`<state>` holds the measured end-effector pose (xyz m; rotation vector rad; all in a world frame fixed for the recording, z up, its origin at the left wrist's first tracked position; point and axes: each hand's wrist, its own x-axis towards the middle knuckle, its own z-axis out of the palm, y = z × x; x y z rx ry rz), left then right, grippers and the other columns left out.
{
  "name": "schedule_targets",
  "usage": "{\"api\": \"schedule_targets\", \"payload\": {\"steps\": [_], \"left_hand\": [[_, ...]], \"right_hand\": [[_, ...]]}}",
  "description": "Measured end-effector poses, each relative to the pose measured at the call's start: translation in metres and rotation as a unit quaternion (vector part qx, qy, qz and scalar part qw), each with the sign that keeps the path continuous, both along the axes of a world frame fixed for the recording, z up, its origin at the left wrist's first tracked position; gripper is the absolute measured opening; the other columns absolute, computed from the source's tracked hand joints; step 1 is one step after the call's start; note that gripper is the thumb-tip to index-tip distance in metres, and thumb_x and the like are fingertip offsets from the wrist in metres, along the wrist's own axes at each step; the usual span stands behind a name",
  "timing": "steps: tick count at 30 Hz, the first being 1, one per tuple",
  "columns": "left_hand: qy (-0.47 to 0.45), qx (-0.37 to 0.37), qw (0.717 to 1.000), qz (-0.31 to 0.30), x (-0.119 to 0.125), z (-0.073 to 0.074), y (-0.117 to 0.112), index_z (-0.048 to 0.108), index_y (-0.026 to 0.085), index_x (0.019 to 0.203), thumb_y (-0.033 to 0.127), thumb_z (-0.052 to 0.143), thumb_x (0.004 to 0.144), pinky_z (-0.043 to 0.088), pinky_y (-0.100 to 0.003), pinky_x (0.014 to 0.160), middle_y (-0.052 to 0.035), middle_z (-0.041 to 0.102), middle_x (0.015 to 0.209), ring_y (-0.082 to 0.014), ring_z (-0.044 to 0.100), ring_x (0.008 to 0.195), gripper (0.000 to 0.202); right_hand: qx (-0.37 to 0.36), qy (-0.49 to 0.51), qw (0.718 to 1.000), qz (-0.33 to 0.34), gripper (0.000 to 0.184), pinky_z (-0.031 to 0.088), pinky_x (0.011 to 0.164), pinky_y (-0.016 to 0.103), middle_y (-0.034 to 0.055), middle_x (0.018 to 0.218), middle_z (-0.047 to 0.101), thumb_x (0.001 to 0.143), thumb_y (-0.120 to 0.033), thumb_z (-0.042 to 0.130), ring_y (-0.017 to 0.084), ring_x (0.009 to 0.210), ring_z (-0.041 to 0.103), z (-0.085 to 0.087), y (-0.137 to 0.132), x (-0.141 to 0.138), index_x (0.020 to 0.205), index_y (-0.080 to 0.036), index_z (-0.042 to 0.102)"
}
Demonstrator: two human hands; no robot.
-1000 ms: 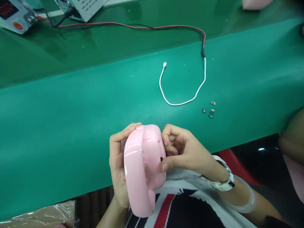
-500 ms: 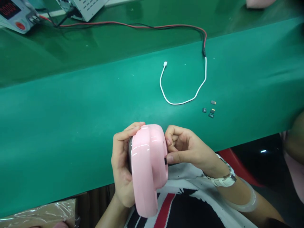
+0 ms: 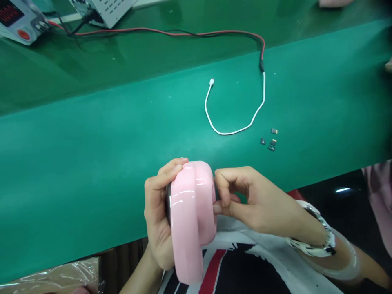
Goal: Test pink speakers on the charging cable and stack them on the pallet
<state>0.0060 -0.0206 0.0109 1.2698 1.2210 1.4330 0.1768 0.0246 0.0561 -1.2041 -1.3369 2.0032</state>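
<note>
A glossy pink rounded plastic device (image 3: 185,220) with a dark panel on its left side stands on edge in my left hand (image 3: 157,212). The fingers wrap over its top and the palm presses against that dark side. On the opposite side, my right hand (image 3: 245,196) is closed, its thumb tip against the device's right face and its fingers curled. Whatever those fingertips pinch, if anything, is hidden. On the green mat beyond the right hand lie several small black memory cards (image 3: 273,142), some with gold contacts showing.
A white cable (image 3: 228,133) curves over the green mat (image 3: 101,163), joined to red and black leads (image 3: 171,33). These run to a power supply (image 3: 23,20) at the far left, beside a grey metal box (image 3: 107,12). Clear plastic wrapping (image 3: 61,273) lies at lower left.
The small black piece between my right thumb and the device no longer shows. My right wrist has swung down and right, and the fingers have curled more. The left hand keeps its hold.
</note>
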Motion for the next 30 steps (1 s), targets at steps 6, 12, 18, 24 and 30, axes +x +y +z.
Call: {"api": "schedule_targets", "payload": {"steps": [6, 12, 18, 24, 30], "left_hand": [[-0.02, -0.036, 0.999, -0.026, -0.002, 0.005, 0.006, 0.06, 0.028, 0.113, 0.036, 0.074, 0.071, 0.046, -0.036, 0.1, -0.0033, 0.059, 0.121, -0.0261, 0.052, 0.117, 0.045], [-0.02, -0.058, 0.998, -0.027, -0.003, 0.012, 0.01, 0.063, 0.028, 0.108, 0.033, 0.075, 0.071, 0.046, -0.023, 0.101, 0.0007, 0.061, 0.118, -0.0201, 0.052, 0.119, 0.04], [-0.023, -0.069, 0.997, -0.03, -0.004, 0.009, 0.009, 0.062, 0.027, 0.109, 0.034, 0.074, 0.071, 0.047, -0.018, 0.096, 0.0015, 0.063, 0.117, -0.0173, 0.055, 0.116, 0.041], [-0.034, -0.088, 0.995, -0.033, -0.003, 0.01, 0.014, 0.062, 0.023, 0.111, 0.036, 0.076, 0.07, 0.047, -0.016, 0.093, 0.0002, 0.063, 0.118, -0.0164, 0.057, 0.114, 0.046], [-0.048, -0.085, 0.994, -0.051, -0.004, 0.007, 0.015, 0.06, 0.021, 0.116, 0.031, 0.069, 0.076, 0.049, -0.016, 0.09, -0.0008, 0.063, 0.12, -0.0162, 0.059, 0.111, 0.042]], "right_hand": [[-0.052, 0.131, 0.99, -0.028, 0.03, 0.037, 0.05, 0.016, -0.006, 0.062, 0.049, 0.068, -0.013, 0.08, 0.005, 0.056, 0.044, -0.023, -0.001, 0.004, 0.064, -0.016, 0.05], [-0.064, 0.186, 0.973, -0.123, 0.024, 0.038, 0.051, 0.017, -0.007, 0.058, 0.045, 0.074, -0.019, 0.078, 0.005, 0.052, 0.039, -0.046, -0.011, 0.006, 0.071, -0.017, 0.054], [-0.034, 0.179, 0.972, -0.149, 0.021, 0.038, 0.055, 0.02, -0.0061, 0.058, 0.047, 0.076, -0.021, 0.077, 0.008, 0.055, 0.042, -0.056, -0.013, 0.007, 0.073, -0.019, 0.056], [-0.005, 0.158, 0.98, -0.123, 0.015, 0.034, 0.054, 0.019, -0.0046, 0.062, 0.047, 0.077, -0.017, 0.075, 0.008, 0.057, 0.039, -0.052, -0.013, 0.005, 0.074, -0.019, 0.06], [0.009, 0.157, 0.979, -0.132, 0.013, 0.037, 0.056, 0.019, -0.0036, 0.066, 0.052, 0.078, -0.016, 0.073, 0.007, 0.058, 0.042, -0.052, -0.015, 0.003, 0.075, -0.019, 0.061]]}}
